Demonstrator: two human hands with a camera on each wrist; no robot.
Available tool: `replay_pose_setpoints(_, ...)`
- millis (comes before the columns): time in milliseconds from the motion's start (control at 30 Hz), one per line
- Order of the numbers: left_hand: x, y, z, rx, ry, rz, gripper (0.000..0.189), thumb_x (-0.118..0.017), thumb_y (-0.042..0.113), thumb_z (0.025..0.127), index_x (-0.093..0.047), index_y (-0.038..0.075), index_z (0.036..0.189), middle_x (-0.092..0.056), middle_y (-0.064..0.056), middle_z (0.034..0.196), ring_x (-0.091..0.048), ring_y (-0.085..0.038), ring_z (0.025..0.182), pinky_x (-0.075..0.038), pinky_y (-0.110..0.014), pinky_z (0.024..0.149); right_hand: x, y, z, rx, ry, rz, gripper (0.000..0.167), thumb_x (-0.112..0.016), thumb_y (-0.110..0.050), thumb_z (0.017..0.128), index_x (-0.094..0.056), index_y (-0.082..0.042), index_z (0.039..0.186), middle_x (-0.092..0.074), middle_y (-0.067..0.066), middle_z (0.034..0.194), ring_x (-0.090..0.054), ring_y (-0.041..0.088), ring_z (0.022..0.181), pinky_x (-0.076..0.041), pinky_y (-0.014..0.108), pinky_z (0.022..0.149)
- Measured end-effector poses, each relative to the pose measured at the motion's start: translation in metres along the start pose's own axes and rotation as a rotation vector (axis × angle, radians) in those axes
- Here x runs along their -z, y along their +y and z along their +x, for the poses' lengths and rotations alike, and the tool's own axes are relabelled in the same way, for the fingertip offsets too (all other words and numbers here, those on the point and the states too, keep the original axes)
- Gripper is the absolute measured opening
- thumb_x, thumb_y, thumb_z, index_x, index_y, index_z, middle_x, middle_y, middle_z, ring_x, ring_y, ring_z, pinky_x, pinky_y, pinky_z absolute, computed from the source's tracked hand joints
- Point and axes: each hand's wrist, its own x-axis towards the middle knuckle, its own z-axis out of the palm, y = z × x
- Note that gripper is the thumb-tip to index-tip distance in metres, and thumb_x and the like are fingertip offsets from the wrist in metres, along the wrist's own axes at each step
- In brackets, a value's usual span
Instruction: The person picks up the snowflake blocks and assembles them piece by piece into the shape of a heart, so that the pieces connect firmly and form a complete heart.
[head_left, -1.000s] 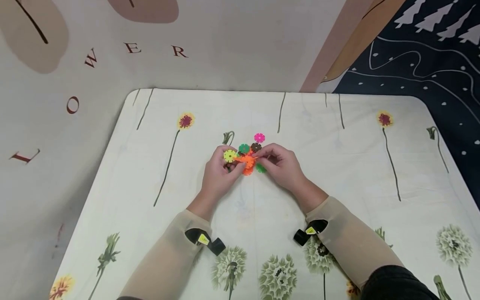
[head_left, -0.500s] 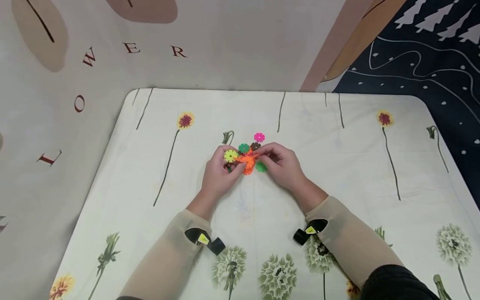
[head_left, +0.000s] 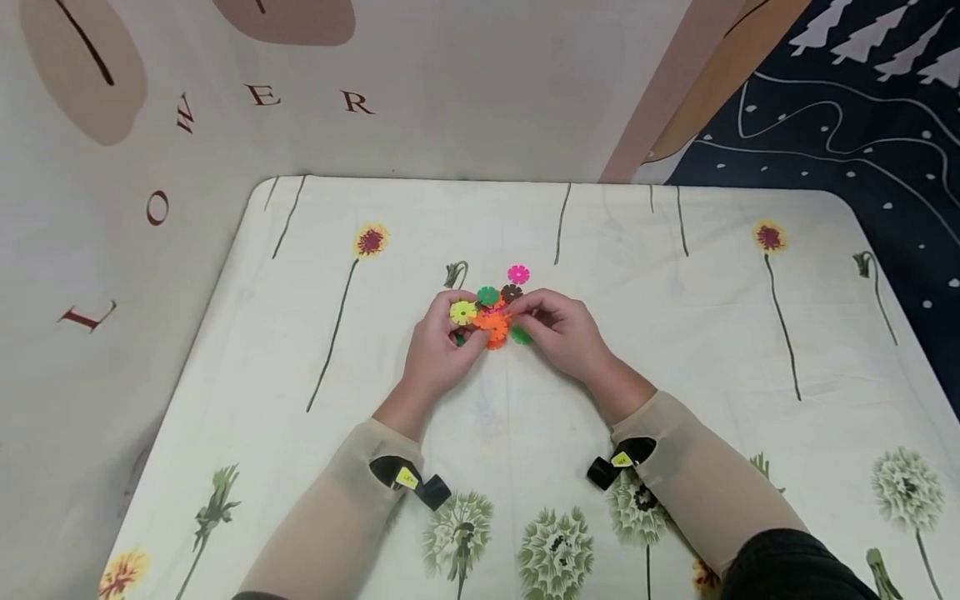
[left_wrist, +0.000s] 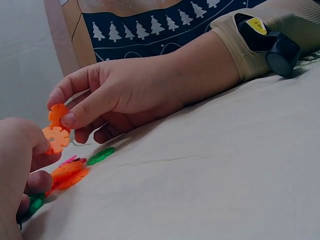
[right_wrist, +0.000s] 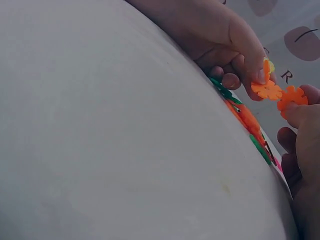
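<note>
My left hand [head_left: 441,350] pinches a joined cluster of plastic snowflake discs, with a yellow disc [head_left: 463,313] on its left and an orange disc [right_wrist: 267,90] toward the right hand. Between the thumb and forefinger of my right hand [head_left: 564,332] is another orange disc [right_wrist: 292,100]. The edges of these two orange discs meet in the right wrist view, and they overlap in the left wrist view, where the right hand's disc [left_wrist: 58,116] sits above the left hand's disc [left_wrist: 58,139]. Both hands hold the pieces raised over the tabletop.
Loose discs lie beneath and just beyond the hands: pink [head_left: 518,274], brown [head_left: 512,292], dark green [head_left: 488,296], light green [head_left: 521,335] and several orange ones [left_wrist: 69,175]. A flower-print cloth [head_left: 510,458] covers the table, whose far edge meets a printed wall hanging.
The left hand's cluster has tilted and shifted slightly right, the yellow disc with it. The right hand's orange disc stays up against it; the loose discs lie where they were.
</note>
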Motion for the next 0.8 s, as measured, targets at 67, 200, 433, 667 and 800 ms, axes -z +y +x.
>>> replay_pose_setpoints(67,0.0005,0.0,-0.0001,-0.008,0.005,-0.013,0.049,-0.074,0.003,0.092,-0.054,0.007,0.137,-0.069,-0.003,0.079,-0.056,-0.019,0.069,-0.045,-0.025,0.062,0.0001,0.0003,-0.0003,0.009,-0.006,-0.002,0.016,-0.076,0.009,0.094,-0.079,-0.002,0.106,-0.079,0.008,0.103,-0.069,0.016,0.089,-0.057,0.024,0.08)
replay_pose_setpoints(200,0.0012,0.0006,-0.0002,-0.021,0.006,-0.048,0.054,-0.07,0.0,0.091,-0.052,0.005,0.141,-0.067,-0.006,0.075,-0.054,-0.021,0.069,-0.043,-0.025,0.063,-0.0002,0.0007,-0.001,0.017,-0.013,-0.001,0.017,-0.078,0.011,0.091,-0.079,-0.001,0.102,-0.079,0.008,0.1,-0.071,0.014,0.088,-0.057,0.024,0.079)
replay_pose_setpoints(433,0.002,-0.0027,0.0009,-0.078,-0.009,-0.066,0.06,-0.066,-0.001,0.097,-0.046,0.001,0.154,-0.074,-0.009,0.091,-0.054,-0.021,0.075,-0.042,-0.025,0.07,-0.0005,0.0041,-0.0015,0.095,-0.035,0.028,0.02,-0.081,0.015,0.086,-0.082,-0.003,0.096,-0.079,0.007,0.096,-0.074,0.016,0.093,-0.06,0.027,0.085)
replay_pose_setpoints(667,0.0021,-0.003,0.0016,-0.095,0.006,-0.068,0.05,-0.067,0.002,0.101,-0.052,0.002,0.149,-0.077,-0.008,0.095,-0.056,-0.02,0.079,-0.043,-0.025,0.073,-0.0028,0.0046,-0.0022,0.132,-0.008,0.015,0.02,-0.086,0.013,0.082,-0.084,-0.005,0.091,-0.08,0.008,0.092,-0.076,0.019,0.09,-0.06,0.027,0.086)
replay_pose_setpoints(800,0.0011,-0.0019,0.0013,-0.072,0.039,-0.072,0.038,-0.07,0.002,0.101,-0.058,0.003,0.136,-0.079,-0.008,0.095,-0.056,-0.019,0.075,-0.044,-0.023,0.069,-0.0032,0.0032,-0.0027,0.131,0.014,0.028,0.02,-0.086,0.015,0.081,-0.083,-0.003,0.091,-0.08,0.01,0.092,-0.077,0.024,0.089,-0.061,0.027,0.085)
